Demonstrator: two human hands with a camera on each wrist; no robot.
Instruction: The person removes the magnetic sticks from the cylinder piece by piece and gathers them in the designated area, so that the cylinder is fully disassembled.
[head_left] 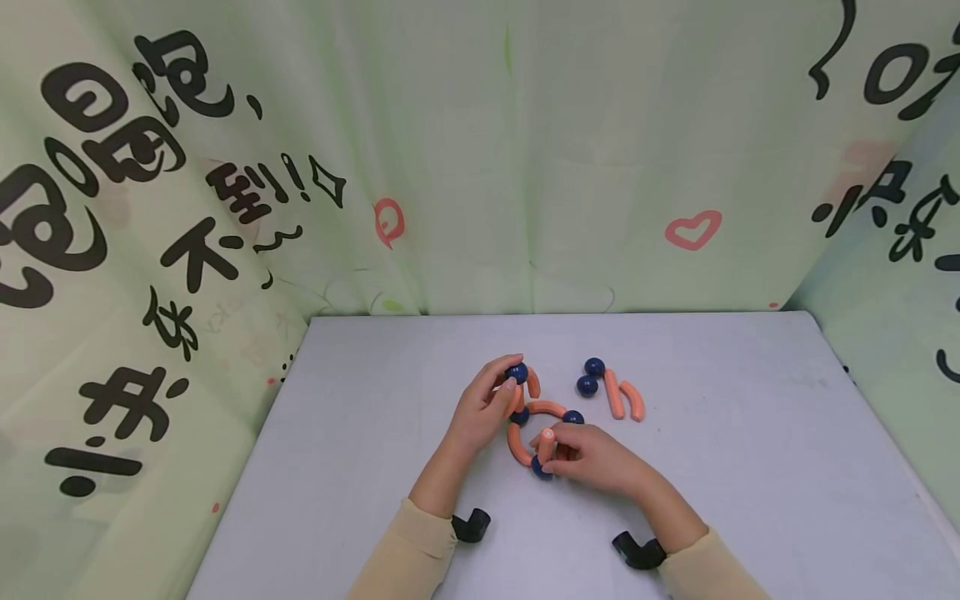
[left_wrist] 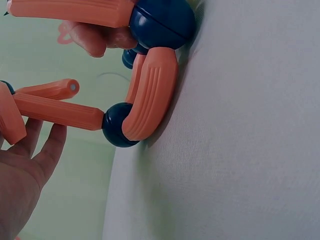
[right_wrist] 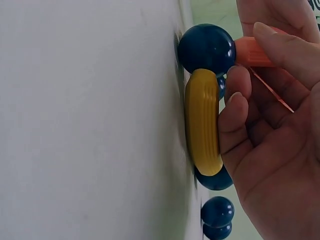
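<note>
On the table lies a ring of curved magnetic rods joined by blue balls, with an orange curved rod (head_left: 518, 446) on its left and a yellow curved rod (right_wrist: 203, 122) on its right. My left hand (head_left: 480, 408) pinches a raised blue ball (head_left: 517, 372) between thumb and fingers. An orange straight rod (left_wrist: 60, 111) links that ball to the ring's far-left ball (left_wrist: 118, 125), and further orange rods hang off the raised ball. My right hand (head_left: 600, 458) pinches an upright orange rod (head_left: 547, 444) standing on the ring's near ball (right_wrist: 207, 50).
Beyond the ring, to its right, lie two loose blue balls (head_left: 594, 367), a straight orange rod (head_left: 614, 393) and a curved orange rod (head_left: 633, 401). A printed curtain (head_left: 600, 167) hangs behind the white table (head_left: 750, 433) and along its sides.
</note>
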